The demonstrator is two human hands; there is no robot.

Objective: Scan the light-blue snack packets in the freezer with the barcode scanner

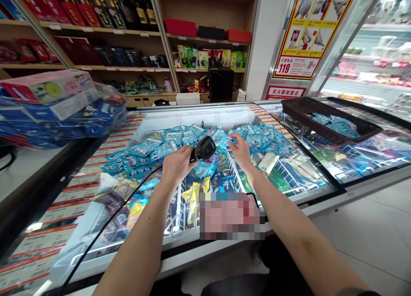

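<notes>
My left hand [176, 163] is wrapped round a black barcode scanner [204, 149], whose head points away to the right. A black cable [118, 212] trails from it toward the lower left. In my right hand [240, 151], a blue packet [220, 138] is pinched by its right end, in front of the scanner's head. More blue packets lie in a heap to the left [138, 157] and another to the right [257, 135], on the glass top of a chest freezer. Several are spread behind the scanner.
A dark basket [289, 105] with some blue packets stands at the right. Plastic-wrapped boxes [48, 88] are stacked at the left. A blurred pinkish item [229, 217] lies at the freezer's front edge. Shelves of goods [208, 41] stand behind.
</notes>
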